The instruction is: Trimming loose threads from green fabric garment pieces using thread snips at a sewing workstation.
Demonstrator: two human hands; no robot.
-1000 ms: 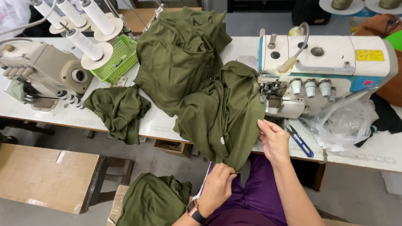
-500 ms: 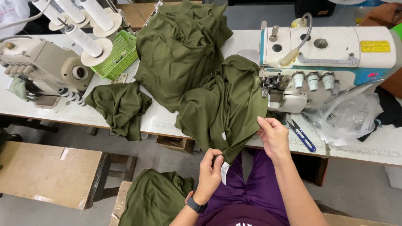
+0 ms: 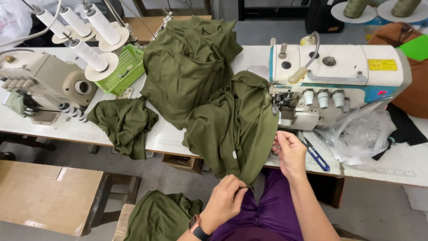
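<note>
The olive garment [image 3: 232,129] hung off the table edge beside the overlock machine [image 3: 330,80]. Her left hand [image 3: 225,201] pinched its hem; right hand [image 3: 290,151] gripped the edge near the presser foot. Keeping that edge taut and flat seemed wise.

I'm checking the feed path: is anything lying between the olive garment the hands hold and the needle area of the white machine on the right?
Nothing visible does. The right hand and left hand both grip the olive garment, whose upper fold already lies against the needle area of the white machine. The blue-handled snips lie off to the right.
</note>
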